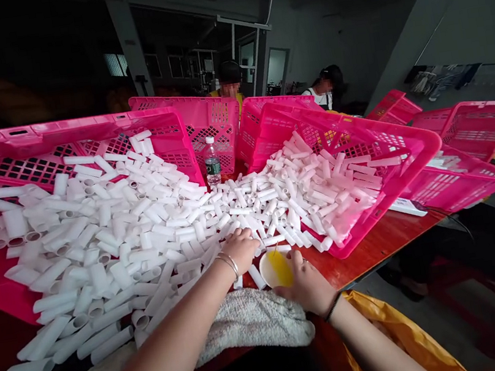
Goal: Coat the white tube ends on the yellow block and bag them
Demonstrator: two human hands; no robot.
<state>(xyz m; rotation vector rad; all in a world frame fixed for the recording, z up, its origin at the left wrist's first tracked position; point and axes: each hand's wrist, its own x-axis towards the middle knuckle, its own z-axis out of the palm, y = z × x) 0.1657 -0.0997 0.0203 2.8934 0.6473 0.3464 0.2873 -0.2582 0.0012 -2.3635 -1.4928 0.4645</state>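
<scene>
A large heap of short white plastic tubes (114, 230) spreads over the red table. My left hand (240, 250), wearing bracelets at the wrist, rests at the front of the heap with its fingers curled together; what is under them is hidden. My right hand (307, 283) grips the right side of a small round white bowl (267, 272) with something yellow inside. The bowl sits close to the right of my left hand, its opening tilted towards me. Just below both hands lies a bunched grey-white cloth (253, 321).
Tipped pink crates (67, 130) stand left and right, with tubes spilling from them. A water bottle (212, 163) is between them. The red table (355, 256) ends at the right, above a yellow bag (389, 325). Two people (322, 97) sit beyond the crates.
</scene>
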